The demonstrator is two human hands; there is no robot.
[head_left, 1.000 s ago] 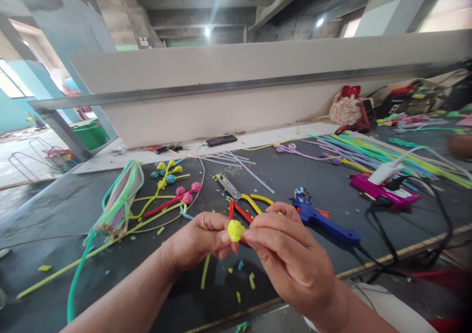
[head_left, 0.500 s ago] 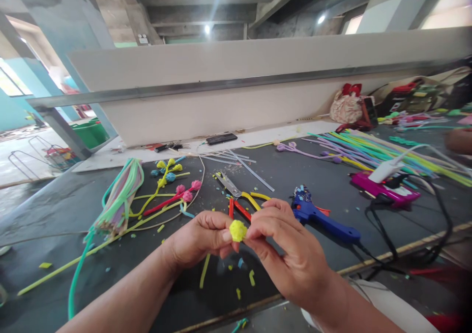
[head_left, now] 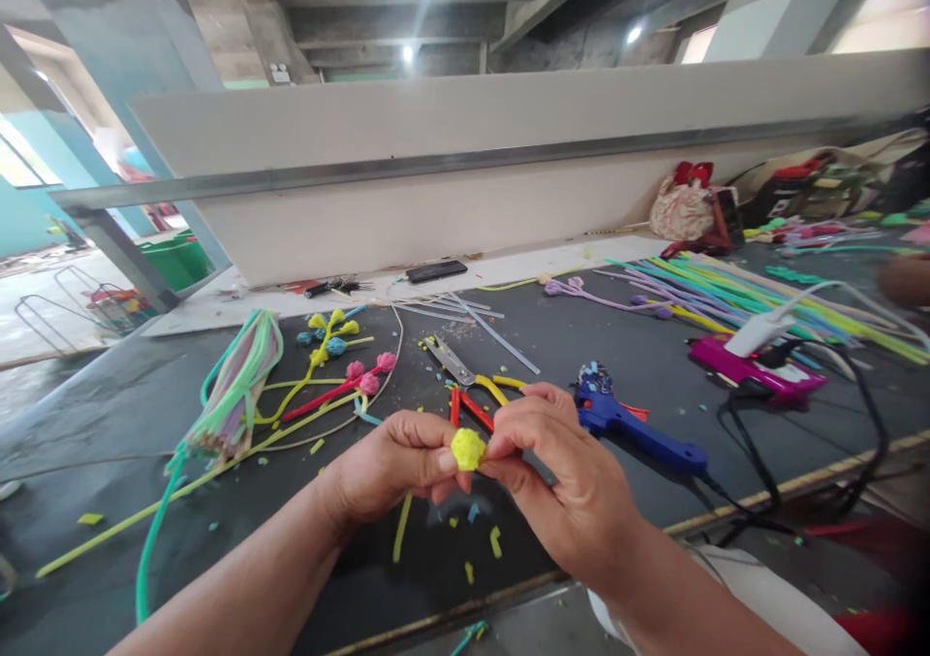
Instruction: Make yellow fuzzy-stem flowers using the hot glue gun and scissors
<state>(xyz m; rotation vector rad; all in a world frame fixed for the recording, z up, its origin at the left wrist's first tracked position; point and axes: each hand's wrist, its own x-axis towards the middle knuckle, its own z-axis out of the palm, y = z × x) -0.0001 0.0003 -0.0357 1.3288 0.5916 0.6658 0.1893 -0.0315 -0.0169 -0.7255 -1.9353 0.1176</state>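
Right hand [head_left: 577, 486] fingers are arching more than a second earlier, pinching the right edge of the yellow ball [head_left: 468, 451]. Left hand [head_left: 396, 462] is pinching its left side, thumb against fingertips, above the black worktop [head_left: 632, 351]. Roundish, it is showing no clear long axis or pointing direction. Scissors [head_left: 451, 361] are lying behind; beyond, a white panel [head_left: 450, 225] is standing below concrete beams [head_left: 403, 26].

The left forearm [head_left: 247, 564] is occupying the lower left of the frame, appearing bare and tapering toward a slim wrist [head_left: 335, 501]. The left hand [head_left: 399, 467], lower centre, is showing bare skin and a thumbnail [head_left: 446, 460]. The right hand [head_left: 563, 491], right of lower centre, is likewise appearing bare, its forearm [head_left: 690, 593] showing bare skin to the lower edge.
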